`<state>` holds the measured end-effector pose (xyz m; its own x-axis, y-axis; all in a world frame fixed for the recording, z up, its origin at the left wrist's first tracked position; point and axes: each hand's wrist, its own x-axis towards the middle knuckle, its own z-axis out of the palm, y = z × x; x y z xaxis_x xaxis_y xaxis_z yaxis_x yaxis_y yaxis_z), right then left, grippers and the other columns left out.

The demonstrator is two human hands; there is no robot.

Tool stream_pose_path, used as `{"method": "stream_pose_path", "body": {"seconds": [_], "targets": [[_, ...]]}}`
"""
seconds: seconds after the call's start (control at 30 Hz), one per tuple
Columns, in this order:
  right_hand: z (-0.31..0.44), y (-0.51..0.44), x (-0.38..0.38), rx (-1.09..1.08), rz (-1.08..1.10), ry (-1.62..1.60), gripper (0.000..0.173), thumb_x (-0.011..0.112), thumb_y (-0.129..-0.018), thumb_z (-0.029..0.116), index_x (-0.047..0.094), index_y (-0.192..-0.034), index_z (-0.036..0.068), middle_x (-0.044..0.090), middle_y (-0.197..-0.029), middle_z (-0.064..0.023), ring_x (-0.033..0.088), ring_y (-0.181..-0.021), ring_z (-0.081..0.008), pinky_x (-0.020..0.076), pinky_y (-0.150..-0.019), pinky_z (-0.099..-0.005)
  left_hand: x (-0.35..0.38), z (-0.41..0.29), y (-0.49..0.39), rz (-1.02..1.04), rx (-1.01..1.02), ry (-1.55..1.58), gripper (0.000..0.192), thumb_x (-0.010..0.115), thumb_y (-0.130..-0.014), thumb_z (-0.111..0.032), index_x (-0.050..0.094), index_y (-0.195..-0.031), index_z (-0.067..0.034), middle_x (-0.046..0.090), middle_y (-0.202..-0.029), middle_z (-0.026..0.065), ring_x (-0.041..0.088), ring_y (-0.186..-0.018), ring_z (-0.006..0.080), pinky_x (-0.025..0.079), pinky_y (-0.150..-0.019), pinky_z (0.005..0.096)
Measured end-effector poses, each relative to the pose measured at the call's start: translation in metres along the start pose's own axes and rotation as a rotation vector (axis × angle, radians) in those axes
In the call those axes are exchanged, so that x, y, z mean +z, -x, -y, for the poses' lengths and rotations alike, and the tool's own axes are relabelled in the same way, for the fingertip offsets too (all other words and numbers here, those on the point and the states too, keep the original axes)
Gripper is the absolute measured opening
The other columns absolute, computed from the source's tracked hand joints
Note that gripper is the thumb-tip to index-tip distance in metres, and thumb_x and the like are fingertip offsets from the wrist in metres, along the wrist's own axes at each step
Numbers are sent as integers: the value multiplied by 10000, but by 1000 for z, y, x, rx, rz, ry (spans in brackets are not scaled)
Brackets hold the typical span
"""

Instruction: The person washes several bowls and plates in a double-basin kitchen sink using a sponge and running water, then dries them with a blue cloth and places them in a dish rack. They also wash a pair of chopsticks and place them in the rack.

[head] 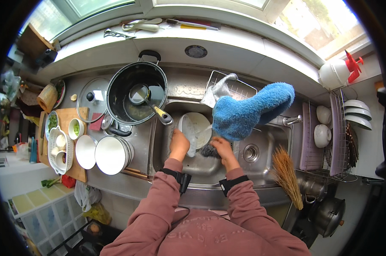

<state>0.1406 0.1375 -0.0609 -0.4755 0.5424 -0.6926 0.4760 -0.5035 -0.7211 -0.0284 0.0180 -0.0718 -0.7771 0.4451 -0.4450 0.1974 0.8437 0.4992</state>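
Note:
In the left basin of the steel sink (193,184), my left hand (179,144) grips the rim of a tilted white bowl (188,134). A second white bowl (201,123) lies in the basin just beyond it, with water running into it. My right hand (224,149) holds a dark scouring pad (209,150) close to the bowls. A blue cloth (241,115) hangs over the faucet and hides most of it. The drain (251,153) shows in the right part of the sink.
On the left stand a black pot (137,92) with a ladle (162,116), a glass lid (92,99), stacked white bowls (111,155) and a white basket (55,166) on a cutting board (81,168). A straw brush (287,176) lies on the sink's right edge, near a dish rack (308,160).

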Motion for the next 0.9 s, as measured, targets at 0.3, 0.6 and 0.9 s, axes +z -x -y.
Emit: {"method": "stream_pose_path", "body": {"seconds": [0.3, 0.6, 0.9], "targets": [[17, 27, 62, -355, 510, 167, 392, 695, -835, 109, 664, -1226, 127, 632, -1093, -44, 598, -1012, -160, 460, -885, -343, -12, 28, 50, 310, -231, 1234, 569, 435, -780, 97, 420, -1331, -44, 578, -1168, 167, 656, -954, 337, 604, -584, 464], [46, 12, 31, -820, -404, 1126, 362, 725, -677, 27, 694, -1013, 158, 566, -997, -115, 566, -995, -352, 474, -784, -459, -23, 37, 70, 519, -214, 1383, 647, 461, -758, 130, 370, -1367, -69, 554, -1227, 170, 617, -1065, 381, 566, -801, 607], [40, 47, 41, -1033, 307, 868, 330, 702, -711, 41, 703, -1029, 127, 566, -1006, -113, 597, -943, -325, 493, -841, -401, -9, 27, 70, 595, -74, 1630, 624, 470, -752, 123, 441, -1325, -122, 582, -1168, 108, 632, -1016, 309, 572, -823, 559]]}}
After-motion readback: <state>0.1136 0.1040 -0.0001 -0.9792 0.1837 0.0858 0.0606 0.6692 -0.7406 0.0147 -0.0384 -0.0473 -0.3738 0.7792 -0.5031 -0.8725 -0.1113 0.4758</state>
